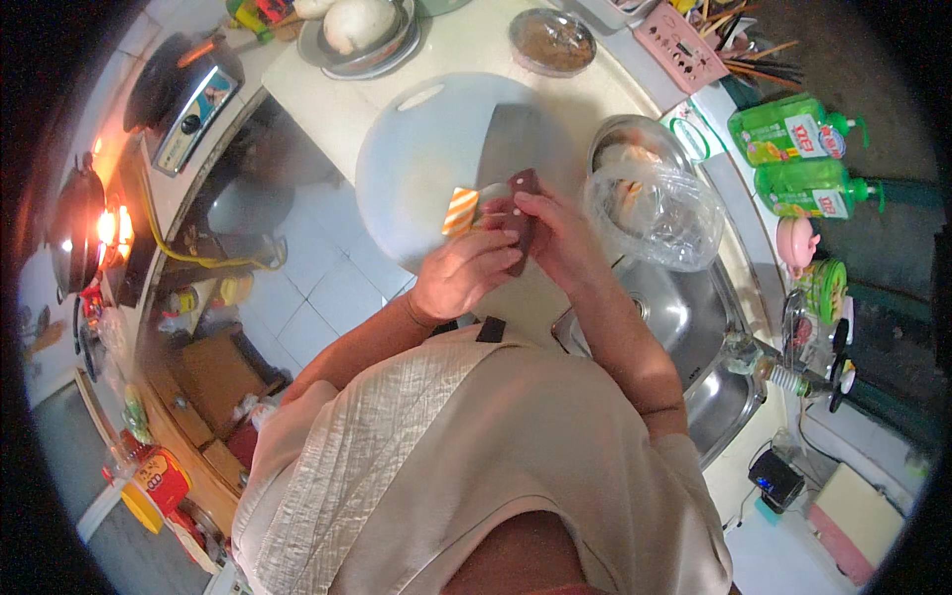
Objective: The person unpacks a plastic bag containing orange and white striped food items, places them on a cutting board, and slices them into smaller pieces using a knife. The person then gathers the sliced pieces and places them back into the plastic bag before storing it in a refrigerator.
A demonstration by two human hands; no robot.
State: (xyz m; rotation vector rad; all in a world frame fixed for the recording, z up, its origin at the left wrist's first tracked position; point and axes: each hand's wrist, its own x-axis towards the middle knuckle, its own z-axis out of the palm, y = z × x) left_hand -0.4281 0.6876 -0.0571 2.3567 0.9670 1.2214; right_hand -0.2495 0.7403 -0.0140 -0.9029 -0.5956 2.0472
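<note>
A round, pale cutting board (416, 163) lies on the counter before me. Over its right part is the wide grey blade (513, 137) of a cleaver, whose dark red handle (525, 242) points towards my body. My right hand (561, 242) grips this handle from the right. Curled fingers of my left hand (465, 271) reach the handle's left side; whether they hold anything is unclear. Just beyond them is a small orange-and-white striped piece (460, 211), its material not clear, with a pale object partly hidden between it and the handle.
Right of the board, a metal bowl (639, 134) stands beside a clear plastic bag (680, 223), above a steel sink (662, 305). Stacked bowls (312, 48) and a wrapped round dish (552, 42) stand at the back. Flames glow near a dark wok (78, 227) far left.
</note>
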